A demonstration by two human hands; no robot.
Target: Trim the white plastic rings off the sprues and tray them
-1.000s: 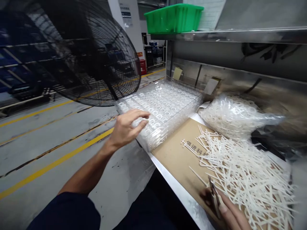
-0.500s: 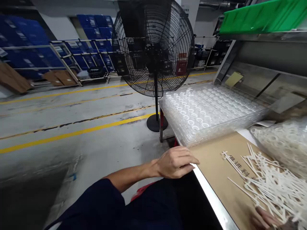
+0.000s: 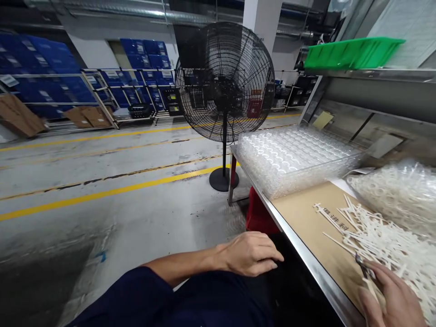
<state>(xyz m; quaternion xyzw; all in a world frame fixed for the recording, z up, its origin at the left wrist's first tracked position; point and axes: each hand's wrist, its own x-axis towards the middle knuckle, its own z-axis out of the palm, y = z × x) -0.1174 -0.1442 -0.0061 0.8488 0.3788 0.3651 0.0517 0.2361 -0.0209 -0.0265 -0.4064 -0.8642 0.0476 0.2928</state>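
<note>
My left hand (image 3: 250, 254) hovers over my lap, just off the table's near edge. Its fingers are loosely bent and hold nothing. At the lower right, my right hand (image 3: 391, 293) is closed around what look like small nippers (image 3: 364, 268), with a metal head and pale handle. Part of the tool is hidden by the fingers. Beside that hand lies a loose heap of thin white plastic sticks (image 3: 374, 238). The heap rests on a brown cardboard sheet (image 3: 299, 211) with dark printed characters.
A stack of clear trays holding white rings (image 3: 293, 154) occupies the table's far end. A clear bag of pale rings (image 3: 395, 186) sits behind the sticks. On the shelf above is a green bin (image 3: 350, 53). A black floor fan (image 3: 225, 86) stands beyond the table.
My right hand has come further into view over the sticks, and the metal tool now shows. My left hand has dropped lower, away from the table edge. The view has tilted up.
</note>
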